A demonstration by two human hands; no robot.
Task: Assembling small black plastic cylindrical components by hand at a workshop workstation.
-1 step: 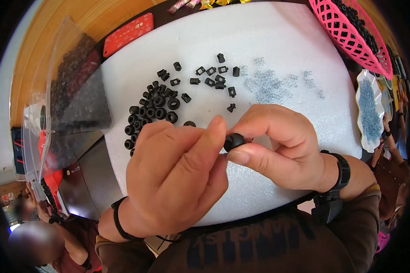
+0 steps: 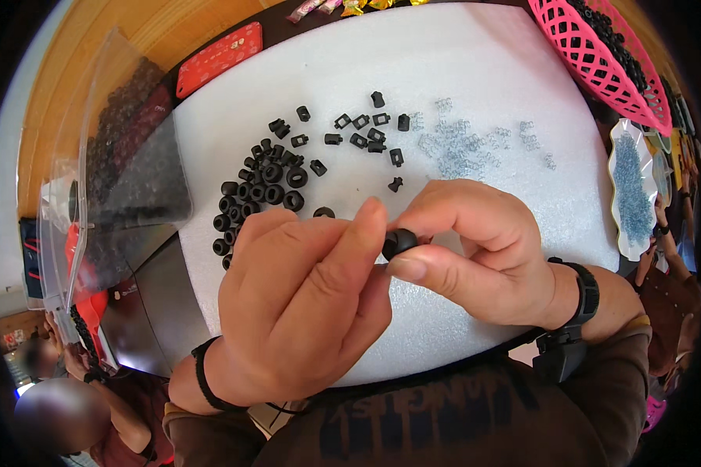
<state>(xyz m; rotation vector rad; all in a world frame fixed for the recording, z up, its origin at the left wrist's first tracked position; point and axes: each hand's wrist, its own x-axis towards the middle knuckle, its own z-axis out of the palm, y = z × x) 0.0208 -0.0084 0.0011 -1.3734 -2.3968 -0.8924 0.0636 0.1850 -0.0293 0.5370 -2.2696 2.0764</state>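
Observation:
In front of my body, my right hand point(image 2: 483, 253) pinches a round black cord lock point(image 2: 399, 244) between thumb and forefinger. My left hand point(image 2: 304, 296) is closed against the left side of the same piece, its fingertips partly hidden behind the thumb. Just beyond my left hand lies a pile of round, hollow black cord lock bodies point(image 2: 273, 193). Farther out are several small black plungers point(image 2: 358, 140) with square windows. To their right, small metal springs point(image 2: 459, 148) are scattered on the white foam sheet point(image 2: 444, 54).
A clear plastic bin point(image 2: 136, 171) of black parts stands at the left, near a red case point(image 2: 220, 60). At the right are a pink basket point(image 2: 600, 66) of black parts and a white dish point(image 2: 625, 187) of springs. Other people sit at both sides.
My left hand has shifted very slightly to the right. The cord lock and my right hand hold almost the same place.

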